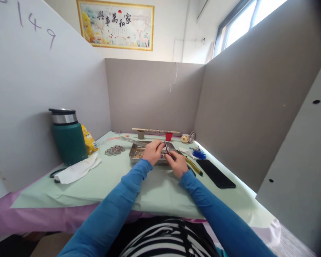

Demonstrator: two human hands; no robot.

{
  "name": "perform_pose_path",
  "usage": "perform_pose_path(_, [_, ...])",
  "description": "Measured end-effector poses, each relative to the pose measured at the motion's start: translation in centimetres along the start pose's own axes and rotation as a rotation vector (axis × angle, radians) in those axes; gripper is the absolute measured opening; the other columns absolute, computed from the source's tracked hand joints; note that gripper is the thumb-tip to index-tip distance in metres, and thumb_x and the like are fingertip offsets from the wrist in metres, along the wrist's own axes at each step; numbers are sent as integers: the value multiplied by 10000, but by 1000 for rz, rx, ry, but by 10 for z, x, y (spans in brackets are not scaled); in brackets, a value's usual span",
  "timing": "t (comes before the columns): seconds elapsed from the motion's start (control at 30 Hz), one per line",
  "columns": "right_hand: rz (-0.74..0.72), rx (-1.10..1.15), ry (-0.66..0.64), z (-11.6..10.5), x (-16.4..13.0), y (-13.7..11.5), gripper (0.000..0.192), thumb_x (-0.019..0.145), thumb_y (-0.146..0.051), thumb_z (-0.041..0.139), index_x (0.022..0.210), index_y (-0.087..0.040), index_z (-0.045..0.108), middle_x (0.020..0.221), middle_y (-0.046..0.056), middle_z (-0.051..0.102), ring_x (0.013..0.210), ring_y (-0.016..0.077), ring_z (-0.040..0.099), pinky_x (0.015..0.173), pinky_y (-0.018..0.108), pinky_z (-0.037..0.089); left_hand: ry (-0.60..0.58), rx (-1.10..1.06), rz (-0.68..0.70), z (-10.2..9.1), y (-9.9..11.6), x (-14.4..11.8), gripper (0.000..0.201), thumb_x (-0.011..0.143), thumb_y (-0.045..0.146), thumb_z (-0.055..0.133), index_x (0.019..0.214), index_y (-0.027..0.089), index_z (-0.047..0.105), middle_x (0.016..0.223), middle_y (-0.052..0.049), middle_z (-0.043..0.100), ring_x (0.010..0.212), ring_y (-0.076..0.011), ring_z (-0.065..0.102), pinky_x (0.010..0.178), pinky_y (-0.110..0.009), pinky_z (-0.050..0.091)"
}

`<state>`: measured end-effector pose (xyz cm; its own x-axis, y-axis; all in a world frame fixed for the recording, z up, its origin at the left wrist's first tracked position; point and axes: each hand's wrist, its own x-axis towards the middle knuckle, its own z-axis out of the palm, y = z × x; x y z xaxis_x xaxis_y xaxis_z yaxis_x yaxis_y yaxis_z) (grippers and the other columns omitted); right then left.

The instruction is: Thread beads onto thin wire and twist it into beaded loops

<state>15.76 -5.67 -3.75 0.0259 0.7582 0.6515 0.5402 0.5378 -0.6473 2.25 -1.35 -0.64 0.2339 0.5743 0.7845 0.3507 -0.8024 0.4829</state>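
Observation:
My left hand [153, 151] and my right hand [177, 164] meet over a shallow metal tray [133, 161]. Fingers of both are pinched close together around a small, dark, narrow piece [166, 147] whose kind I cannot make out. Small beads lie in the tray's left part; the hands hide much of the rest. Right beside my right hand are yellow-and-black tool handles [194, 166], their other end covered by the hand. A bundle of thin metal wires or rods [131, 140] rests across the tray's back left.
Left are a green bottle [69, 142], white cloth [79, 169], yellow packet [88, 140] and beaded chain pile [115, 150]. Behind, a stick [155, 131] spans a grey cup [141, 134] and red cup [168, 136]. Right are a black phone [216, 174] and blue tassel [199, 152]. Partitions surround the table.

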Motion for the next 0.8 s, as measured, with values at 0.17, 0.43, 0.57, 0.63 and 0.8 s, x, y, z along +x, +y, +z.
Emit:
perform_pose_path(0.17, [152,429,-185,1,2,-1,288,796,-417,489,625,-185,493,481,-39,486,379,90,417,374,221,332,-135,-430,-302,0,-2,2,273,824,401,461,733,163,558,446,43,443,399,-81,388,422,-199,306])
perform_pose_path(0.43, [199,391,-216,0,3,3,303,782,-460,510,665,-181,504,560,-23,541,426,95,467,382,215,348,-92,-699,-438,1,-8,4,326,774,448,531,642,150,505,481,28,461,354,-61,390,337,-186,261])
perform_pose_path(0.57, [178,304,-159,-3,4,3,305,802,-475,474,739,-180,520,603,-16,560,470,107,489,434,226,375,-160,-983,-534,-5,-5,5,310,750,426,562,651,154,450,604,-5,531,354,-55,398,304,-182,238])
perform_pose_path(0.63, [137,223,-140,-5,4,2,307,814,-469,462,730,-180,518,589,-20,551,489,110,495,483,232,389,-190,-1054,-568,-7,-4,6,288,757,403,556,664,155,443,592,-1,521,347,-54,380,298,-178,224])
perform_pose_path(0.8, [-37,-73,-133,-5,-1,-4,304,841,-439,440,740,-177,559,612,-5,573,578,132,511,588,243,385,-261,-1167,-639,-10,-4,4,241,798,359,508,688,153,448,589,0,504,359,-49,352,310,-174,216])
